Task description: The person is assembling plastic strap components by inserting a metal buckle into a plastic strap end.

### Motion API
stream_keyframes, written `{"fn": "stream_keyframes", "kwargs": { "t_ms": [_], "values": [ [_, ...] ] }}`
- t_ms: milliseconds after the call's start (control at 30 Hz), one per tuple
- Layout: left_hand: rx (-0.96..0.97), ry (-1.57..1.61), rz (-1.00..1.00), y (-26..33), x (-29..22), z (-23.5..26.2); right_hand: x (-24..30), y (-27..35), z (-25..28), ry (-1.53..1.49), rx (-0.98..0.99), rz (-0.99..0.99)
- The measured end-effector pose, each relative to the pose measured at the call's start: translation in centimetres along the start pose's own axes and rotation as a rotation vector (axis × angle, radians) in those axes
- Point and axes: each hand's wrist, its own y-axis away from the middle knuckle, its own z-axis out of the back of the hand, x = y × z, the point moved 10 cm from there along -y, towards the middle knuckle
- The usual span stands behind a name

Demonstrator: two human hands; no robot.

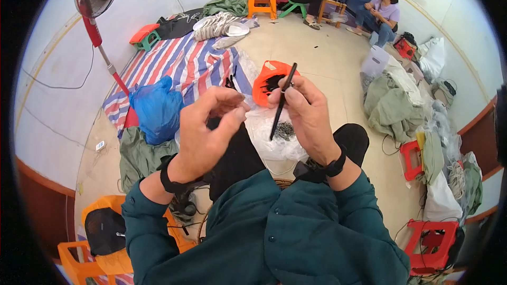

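My right hand (309, 119) pinches a slim black pen-like rod (278, 113) between thumb and fingers. The rod tilts, its upper end leaning right, and a small silvery bit shows on it near my fingertips. To its left, my left hand (203, 134) is raised with curled fingers and a small gap between thumb and fingertips; I see nothing held there. Beyond my hands stands an orange plastic bag (261, 82) with dark thin pieces inside. Under the rod, a clear plastic bag (266, 145) bears a heap of small grey metallic parts (285, 131).
A blue plastic bag (158, 108) and a striped sheet (158, 63) lie left, near a standing fan (97, 26). Red stools (430, 245), green cloth (391, 103) and bags line the right. Two people sit at the back by a small wooden table (331, 8).
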Motion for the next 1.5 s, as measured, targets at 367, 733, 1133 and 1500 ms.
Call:
{"fn": "stream_keyframes", "kwargs": {
  "t_ms": [367, 733, 1133, 1500],
  "values": [
    [0.388, 0.605, 0.471, 1.0, 4.7, -7.5, -1.9, 0.9, 0.0, -0.314, 0.090, -0.196],
    [0.372, 0.631, 0.505, 1.5, 5.6, -8.2, -2.6, 1.4, 0.7, -0.267, 0.087, -0.189],
    [0.401, 0.703, 0.615, 2.5, 5.7, -8.5, -2.9, 1.3, 1.5, -0.195, 0.049, -0.206],
    [0.516, 0.644, 0.623, 3.7, 5.9, -8.5, -3.4, 1.1, 3.3, -0.262, -0.020, -0.227]
  ]
}}
